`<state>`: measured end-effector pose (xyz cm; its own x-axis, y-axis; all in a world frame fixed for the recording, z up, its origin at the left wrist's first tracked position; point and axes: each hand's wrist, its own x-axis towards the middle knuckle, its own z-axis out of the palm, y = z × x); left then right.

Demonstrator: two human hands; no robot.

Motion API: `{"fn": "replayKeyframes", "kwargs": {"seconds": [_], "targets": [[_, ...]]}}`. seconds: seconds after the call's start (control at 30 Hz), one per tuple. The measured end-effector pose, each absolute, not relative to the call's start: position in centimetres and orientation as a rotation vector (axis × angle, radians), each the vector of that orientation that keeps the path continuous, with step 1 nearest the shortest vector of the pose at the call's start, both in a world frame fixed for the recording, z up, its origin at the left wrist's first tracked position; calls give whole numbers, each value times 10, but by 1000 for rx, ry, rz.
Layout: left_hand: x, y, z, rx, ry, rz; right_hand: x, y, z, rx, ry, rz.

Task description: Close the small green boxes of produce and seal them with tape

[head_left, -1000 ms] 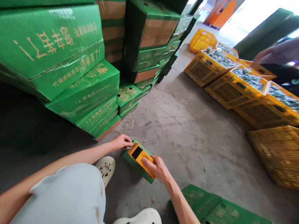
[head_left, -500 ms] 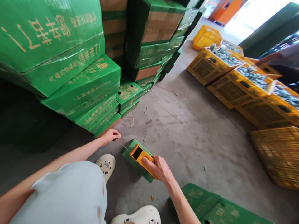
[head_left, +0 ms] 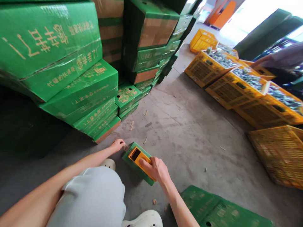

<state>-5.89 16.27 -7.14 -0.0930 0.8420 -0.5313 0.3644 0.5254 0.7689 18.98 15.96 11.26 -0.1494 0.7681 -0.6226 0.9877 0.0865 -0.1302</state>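
A narrow green carton (head_left: 148, 179) lies on the floor in front of my feet. My right hand (head_left: 155, 167) is closed around an orange tape dispenser (head_left: 139, 157), a block-shaped tool with a dark window, held along the carton's top with the thumb over it. At the carton's far left end, my left hand (head_left: 118, 145) has its fingers pinched together. A shiny, see-through strip that looks like clear tape (head_left: 127, 147) shows between these fingers and the carton; its detail is blurred.
Stacked green cartons (head_left: 94, 85) rise at left. Yellow crates (head_left: 227, 88) filled with small greyish items line the right, with another person's arm (head_left: 262, 61) beyond. A tilted yellow crate (head_left: 274, 154) and a larger green carton (head_left: 220, 208) are nearer. Scraps litter the floor.
My left hand has moved slightly down and right, closer to the carton's end, where the see-through strip now shows. My right hand keeps the dispenser over the carton. The view has shifted a little.
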Motion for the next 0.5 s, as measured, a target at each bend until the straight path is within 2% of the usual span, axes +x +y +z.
{"fn": "replayKeyframes", "kwargs": {"seconds": [0.13, 0.33, 0.5], "targets": [[-33, 155, -79, 1034, 1716, 534, 190, 159, 116, 1710, 1987, -755], [-42, 153, -70, 973, 1764, 651, 188, 161, 122, 1729, 1948, -775], [-29, 139, -53, 918, 1561, 679, 186, 162, 122, 1732, 1952, -771]]}}
